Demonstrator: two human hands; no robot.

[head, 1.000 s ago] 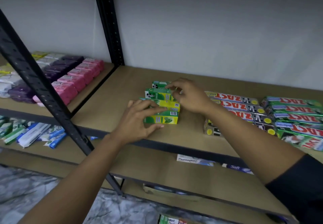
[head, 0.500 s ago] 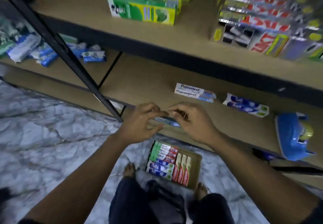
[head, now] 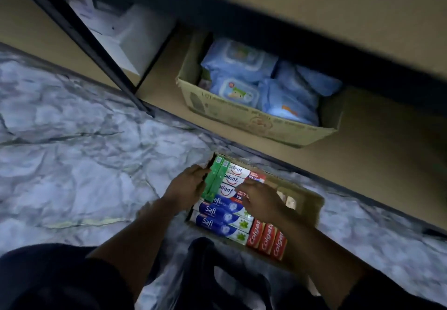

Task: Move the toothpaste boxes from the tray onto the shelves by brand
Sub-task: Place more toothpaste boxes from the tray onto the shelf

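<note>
A cardboard tray [head: 310, 203] on the floor holds toothpaste boxes: green boxes [head: 214, 179] at its left end, white Pepsodent boxes [head: 238, 173], blue Safi boxes [head: 219, 215] and red Colgate boxes [head: 267, 238]. My left hand [head: 186, 185] rests at the tray's left end, its fingers against the green boxes. My right hand [head: 261, 199] lies on top of the Pepsodent and Safi boxes, fingers bent over them. Whether either hand has a firm grip on a box does not show.
The lowest shelf [head: 387, 164] carries a cardboard carton [head: 242, 121] full of blue wipe packs. A black shelf post [head: 96, 51] runs diagonally at the upper left, with white items [head: 125, 36] behind it. The floor [head: 72, 140] is marbled grey. My legs fill the bottom.
My view has dropped from the upper shelves down to the floor. Both hands moved from the green boxes on the shelf, past the middle shelf, into the tray.
</note>
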